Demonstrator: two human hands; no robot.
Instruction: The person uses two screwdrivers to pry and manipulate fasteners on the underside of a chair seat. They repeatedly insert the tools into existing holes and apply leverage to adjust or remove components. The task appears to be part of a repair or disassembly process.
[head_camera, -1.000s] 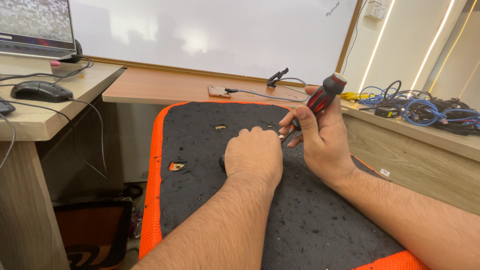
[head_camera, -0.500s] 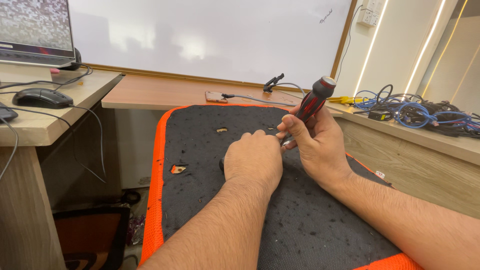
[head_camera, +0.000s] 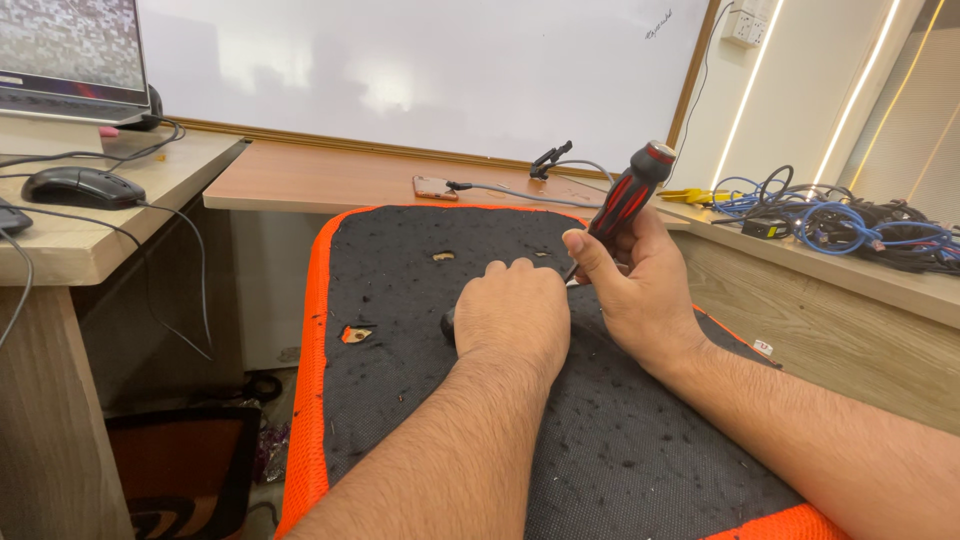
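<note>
So the right hand (head_camera: 640, 290) has its fingers wrapped tight round a screwdriver (head_camera: 628, 197) just right of centre frame, chunky black and red grip, long axis tilted with the butt end up toward the upper right and the shaft running down-left, tip hidden behind the left hand (head_camera: 512, 315). That one's curled into a loose fist, knuckles up, pressing on something small and dark I can't make out. Both sit on a black fuzzy mat (head_camera: 420, 400) with a bright orange edge, speckled with lint. Wooden surface (head_camera: 320, 175) behind, tangle of blue cables (head_camera: 850, 220) at right.
</note>
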